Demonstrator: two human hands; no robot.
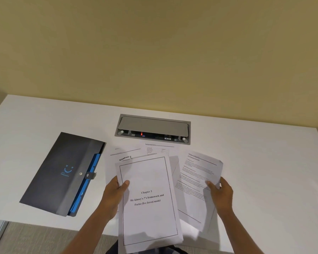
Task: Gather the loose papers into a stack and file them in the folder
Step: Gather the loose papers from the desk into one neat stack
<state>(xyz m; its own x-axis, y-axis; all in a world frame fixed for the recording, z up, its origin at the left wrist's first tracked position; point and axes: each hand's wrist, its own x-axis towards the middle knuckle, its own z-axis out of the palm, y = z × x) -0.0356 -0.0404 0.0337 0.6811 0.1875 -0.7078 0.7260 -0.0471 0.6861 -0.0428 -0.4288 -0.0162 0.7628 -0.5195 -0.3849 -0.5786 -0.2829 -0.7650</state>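
White desk, two half-covered sheets behind hand-held papers, text illegible

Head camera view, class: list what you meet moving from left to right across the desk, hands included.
Dark folder → left hand → Chapter 3 page → page of dense text → right hand. I leave out the sheets lying flat behind these and the grey socket box, since they overlap the order.

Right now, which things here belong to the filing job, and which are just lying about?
Job:
Chapter 3 sheet in left hand
text page in right hand
two loose pages on the desk
dark folder, flat, strap undone

Not job:
desk power box, lid ajar
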